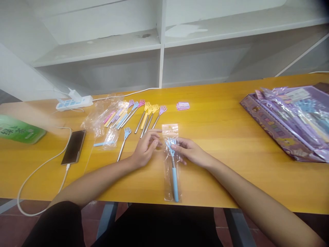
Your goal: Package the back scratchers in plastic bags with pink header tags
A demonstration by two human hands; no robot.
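A blue back scratcher (174, 178) lies inside a clear plastic bag (168, 190) near the table's front edge, its claw end pointing away from me. My right hand (191, 151) grips the bag at the claw, thumb on top. Just left of the bag is my left hand (146, 147), fingers loosely curled and apart, holding nothing. Beside its wrist lies another blue scratcher (124, 144) with a bare metal rod. Several yellow and purple scratchers (150, 113) lie beyond my left hand. A blue handle sleeve (102, 144) sits by a clear bag.
Purple cards (182, 106) lie mid-table. A patterned box (272, 132) with bagged scratchers stands at right. At left are a phone (73, 147) on a white cable, a green package (22, 130) and a power strip (74, 103). White shelving (161, 51) rises behind.
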